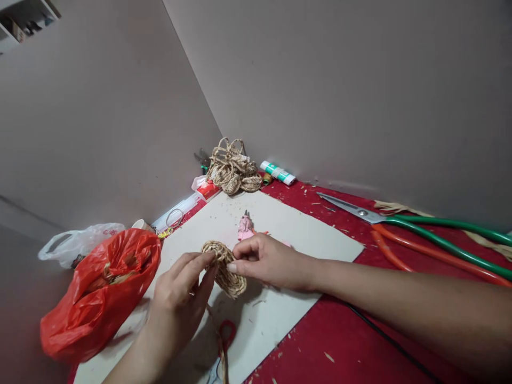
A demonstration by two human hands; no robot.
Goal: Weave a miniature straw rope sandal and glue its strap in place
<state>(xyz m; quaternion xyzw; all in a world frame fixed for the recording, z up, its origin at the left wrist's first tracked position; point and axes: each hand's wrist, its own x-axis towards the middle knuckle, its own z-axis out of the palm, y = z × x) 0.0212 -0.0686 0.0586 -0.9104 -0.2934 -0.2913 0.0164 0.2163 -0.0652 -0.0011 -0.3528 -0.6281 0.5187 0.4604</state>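
Note:
A small oval of woven straw (230, 277) is held up above the white board, tilted, between my two hands. My left hand (180, 290) pinches its left edge with thumb and fingers. On the other side my right hand (266, 261) grips the upper right edge, fingers curled. A loose straw strand (222, 341) hangs down below the weaving. Under it lie scissors with a red handle (227, 333), partly hidden by my left arm. Behind my right hand stands a pink-wrapped tool (246, 226) with a dark tip, its lower part covered.
The white board (320, 240) lies on a red cloth (312, 346) scattered with straw bits. A red plastic bag (108, 298) sits at left. Braided straw pieces (232, 170) are heaped in the corner. Large shears (362, 212) with green and orange handles lie right. Grey walls (340, 90) close off the back.

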